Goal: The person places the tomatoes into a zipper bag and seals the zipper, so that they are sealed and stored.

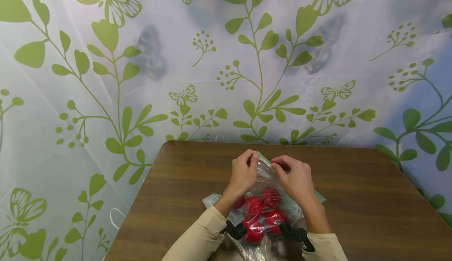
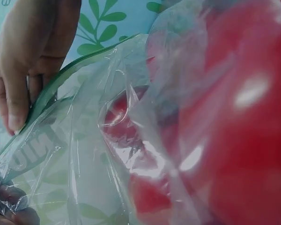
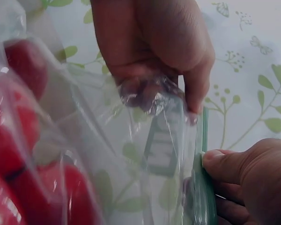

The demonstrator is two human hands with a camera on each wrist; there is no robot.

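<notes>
A clear zip-top plastic bag (image 1: pixel 265 176) stands raised over the table, its green zip strip (image 3: pixel 203 187) along the far edge. Inside it or pressed behind its film are several shiny red round things (image 1: pixel 254 205); their kind is hard to tell. My left hand (image 1: pixel 243 172) grips the bag's corner at one end of the zip, film bunched under its fingers. Thumb and fingers of my right hand (image 1: pixel 298 180) pinch the zip strip a short way along, seen closely in the right wrist view. Whether the zip is sealed there cannot be told.
The bag is above a brown wooden table (image 1: pixel 183 167). More clear plastic (image 1: pixel 212 200) spreads out under the left forearm. Black straps (image 1: pixel 234 229) cross both wrists. Behind the table hangs a pale curtain (image 1: pixel 197 72) with green leaves and butterflies.
</notes>
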